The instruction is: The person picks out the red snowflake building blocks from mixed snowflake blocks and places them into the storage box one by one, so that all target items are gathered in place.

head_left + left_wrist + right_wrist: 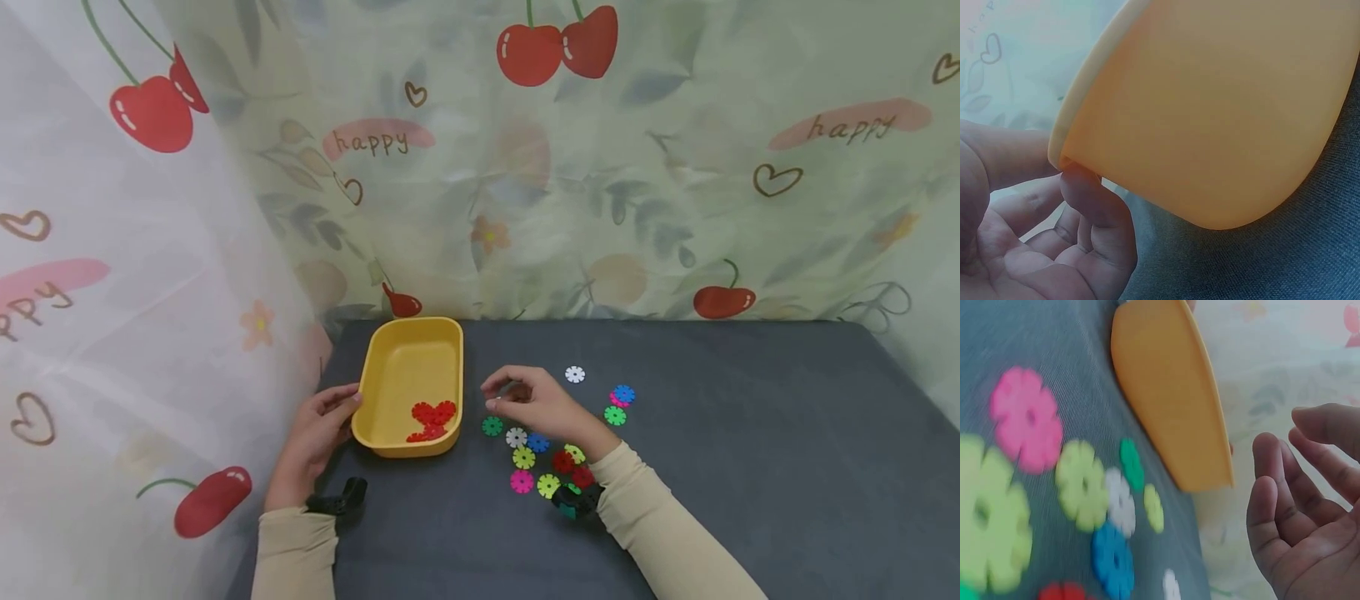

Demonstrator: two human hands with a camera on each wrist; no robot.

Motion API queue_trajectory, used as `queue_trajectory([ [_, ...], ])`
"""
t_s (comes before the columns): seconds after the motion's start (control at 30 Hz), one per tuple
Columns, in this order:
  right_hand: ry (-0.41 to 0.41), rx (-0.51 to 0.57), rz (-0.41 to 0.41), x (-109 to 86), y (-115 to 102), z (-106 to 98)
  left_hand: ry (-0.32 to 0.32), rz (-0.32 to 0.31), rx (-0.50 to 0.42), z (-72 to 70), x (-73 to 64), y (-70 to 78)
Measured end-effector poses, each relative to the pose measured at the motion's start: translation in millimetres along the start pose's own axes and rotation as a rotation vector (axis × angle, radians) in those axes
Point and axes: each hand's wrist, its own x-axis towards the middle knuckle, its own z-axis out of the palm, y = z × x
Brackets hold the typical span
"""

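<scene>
My left hand (318,442) pinches the left rim of a yellow plastic basin (405,367), thumb on the edge; the left wrist view shows the fingertips at the rim's underside. Several red snowflake discs (433,421) lie together at the basin's near end. Just right of the basin, above the table, my right hand (536,404) is held with bent, parted fingers. In the right wrist view its thumb and fingertips stand apart with nothing between them. Beneath and around it lie a green disc (492,426), a white disc (516,437) and a blue disc (537,442).
Nearer me are a pink disc (522,482), yellow-green discs (548,486) and dark red discs (582,476), partly covered by the right wrist camera (577,502). Farther right lie another white disc (575,374) and a light green disc (615,415). A printed curtain (555,208) borders the dark table.
</scene>
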Motion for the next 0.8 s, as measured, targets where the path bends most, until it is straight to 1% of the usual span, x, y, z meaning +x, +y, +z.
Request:
queue_trajectory([
  [0.3,0.072,-0.047,0.059,-35.0,15,-32,-0.002,-0.013,0.008,0.5,-1.6,1.6],
  [0.43,0.086,-0.088,0.076,-50.0,24,-43,0.001,-0.013,0.008,0.2,-2.7,2.5],
  [0.63,0.104,-0.136,0.112,-79.1,37,-61,0.001,0.002,0.02,0.8,-4.0,4.1],
  [0.8,0.11,-0.172,0.106,-97.8,46,-72,0.001,0.005,0.013,-0.6,-4.8,2.6],
])
